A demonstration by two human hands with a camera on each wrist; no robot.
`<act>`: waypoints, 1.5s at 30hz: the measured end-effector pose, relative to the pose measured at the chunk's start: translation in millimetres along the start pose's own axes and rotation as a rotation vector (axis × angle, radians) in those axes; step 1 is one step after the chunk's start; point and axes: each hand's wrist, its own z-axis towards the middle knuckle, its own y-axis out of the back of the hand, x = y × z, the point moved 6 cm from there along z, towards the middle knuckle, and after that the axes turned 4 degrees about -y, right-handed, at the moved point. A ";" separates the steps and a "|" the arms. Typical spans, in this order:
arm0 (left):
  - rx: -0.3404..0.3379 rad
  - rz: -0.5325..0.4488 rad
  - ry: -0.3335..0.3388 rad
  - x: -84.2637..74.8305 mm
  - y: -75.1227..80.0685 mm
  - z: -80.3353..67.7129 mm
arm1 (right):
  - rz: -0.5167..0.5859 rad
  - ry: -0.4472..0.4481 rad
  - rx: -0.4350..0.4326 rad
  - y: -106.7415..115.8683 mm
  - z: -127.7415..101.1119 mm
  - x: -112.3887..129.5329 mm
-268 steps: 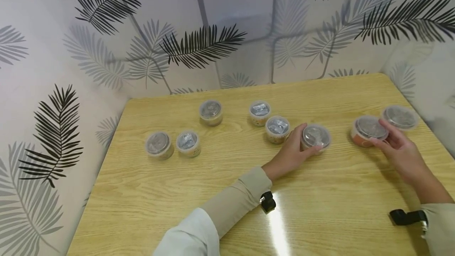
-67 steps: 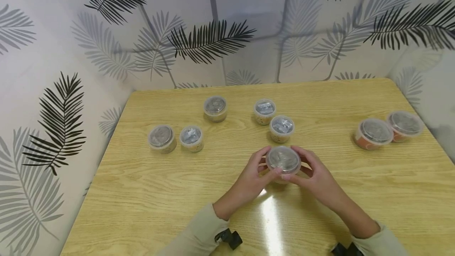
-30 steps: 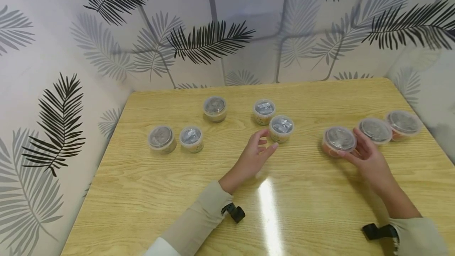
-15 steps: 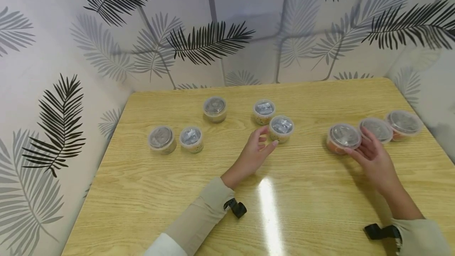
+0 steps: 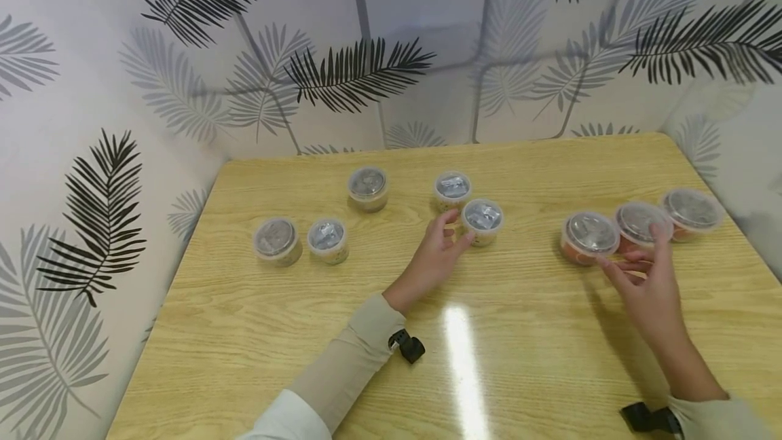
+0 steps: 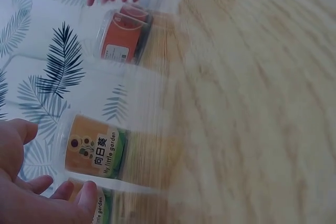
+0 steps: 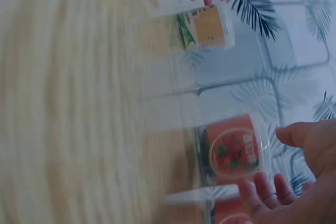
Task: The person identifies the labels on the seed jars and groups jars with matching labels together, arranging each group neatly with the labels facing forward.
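In the head view my left hand (image 5: 430,257) reaches to a small clear-lidded tub (image 5: 482,216), thumb and fingertips spread right at its near left side. The left wrist view shows this tub's orange label with green edge (image 6: 97,148) between the spread thumb and fingers. A second small tub (image 5: 453,189) stands just behind it. My right hand (image 5: 650,290) is beside a larger red-labelled tub (image 5: 590,236), fingers loosely spread and gripping nothing. Two more red tubs, a middle one (image 5: 640,223) and a far right one (image 5: 692,212), complete that row.
On the left of the wooden table (image 5: 275,345) stand a larger tub (image 5: 277,240), a smaller tub (image 5: 328,240) and a tub farther back (image 5: 368,187). Leaf-patterned wall covering (image 5: 415,107) rises behind the table.
The two-handed red tub was moved right and set beside the other red ones. My right hand has since loosened from it; my left hand has shifted to the small centre tub.
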 end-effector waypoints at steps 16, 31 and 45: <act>0.004 -0.069 0.022 -11.5 0.7 7.5 | 0.145 0.176 0.343 -93.1 3.5 49.5; 0.000 -0.036 -0.010 16.6 -6.5 18.1 | 0.283 0.071 0.440 -144.2 26.9 48.9; 0.032 -0.068 -0.063 -14.8 0.2 -1.3 | 0.260 0.062 0.368 -134.6 14.7 62.1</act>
